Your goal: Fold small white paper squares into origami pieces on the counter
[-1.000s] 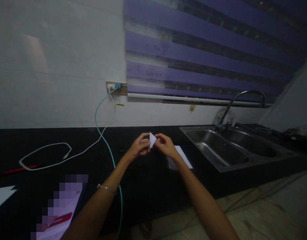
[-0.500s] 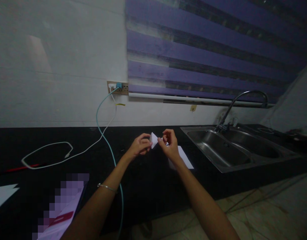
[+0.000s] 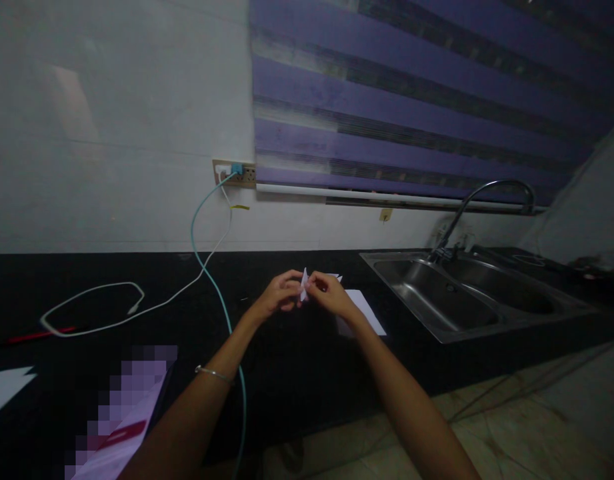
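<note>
A small piece of folded white paper (image 3: 304,285) is held up over the black counter (image 3: 287,360), seen nearly edge-on. My left hand (image 3: 281,291) pinches it from the left between thumb and fingers. From the other side my right hand (image 3: 329,292) grips it too, thumb and fingertips together at its edge. Behind my right wrist, white paper (image 3: 367,312) lies flat on the counter, partly hidden by the arm. A smaller pale paper point (image 3: 341,279) shows just past my right knuckles; what it belongs to is unclear.
To the right is a double steel sink (image 3: 437,297) with a curved faucet (image 3: 491,187). A teal cable (image 3: 217,288) and a white cable (image 3: 177,299) run from the wall socket (image 3: 244,175) across the counter. White sheets (image 3: 7,390) and a blurred lit screen (image 3: 131,407) sit at lower left.
My right hand has moved left, its fingers closing onto the folded paper. The paper has turned from a visible triangle to a narrow edge. My left hand stays about where it was.
</note>
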### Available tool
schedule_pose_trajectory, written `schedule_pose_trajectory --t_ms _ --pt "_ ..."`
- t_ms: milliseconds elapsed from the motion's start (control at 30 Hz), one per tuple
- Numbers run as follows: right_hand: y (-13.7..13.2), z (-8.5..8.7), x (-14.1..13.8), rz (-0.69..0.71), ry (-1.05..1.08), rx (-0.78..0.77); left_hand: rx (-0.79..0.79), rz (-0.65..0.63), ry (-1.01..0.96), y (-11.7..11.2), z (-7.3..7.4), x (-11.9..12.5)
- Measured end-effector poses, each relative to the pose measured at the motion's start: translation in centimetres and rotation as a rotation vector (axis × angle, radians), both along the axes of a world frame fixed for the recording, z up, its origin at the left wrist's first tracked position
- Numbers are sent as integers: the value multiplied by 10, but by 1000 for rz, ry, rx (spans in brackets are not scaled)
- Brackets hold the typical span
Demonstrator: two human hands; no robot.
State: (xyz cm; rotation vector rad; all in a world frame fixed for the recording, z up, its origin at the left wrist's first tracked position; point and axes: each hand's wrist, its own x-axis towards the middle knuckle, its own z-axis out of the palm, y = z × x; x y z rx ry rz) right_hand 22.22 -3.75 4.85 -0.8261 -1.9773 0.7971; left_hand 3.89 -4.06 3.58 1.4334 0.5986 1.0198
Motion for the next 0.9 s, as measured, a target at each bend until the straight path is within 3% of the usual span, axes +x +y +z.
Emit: schedule_pose_trajectory --t_ms 233,567,800,900 --pt "-3 5 3 29 9 -43 34 36 101 -9 10 -3" --pt "1 2 7 74 -26 -105 44 79 116 -12 10 -1" --pt "1 -6 0 -191 -186 148 162 188 192 -4 0 2" --pt "0 -11 -7 -282 -207 173 242 242 232 -2 -6 7"
